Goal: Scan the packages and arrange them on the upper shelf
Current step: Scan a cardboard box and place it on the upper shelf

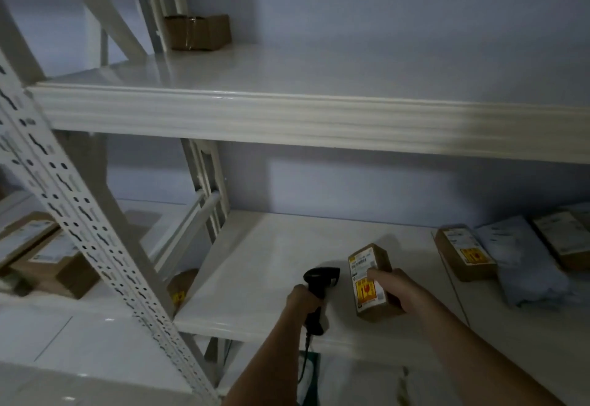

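The brown package (372,281) is held label-up just above the lower shelf (255,265), the right hand (394,290) curled round its near right edge with fingers lying partly across the printed label. Just to its left, the left hand (305,300) is wrapped tight on the grip of the black scanner (319,281), whose head sits close beside the label rather than facing it. To scan well, I judge the scanner head should turn toward the barcode, the package tilt to meet it, and the right fingers slide off the print. Further right of the hands lie more packages (464,254). High above the hands, the upper shelf (287,118) carries one box (198,32) at its far left.
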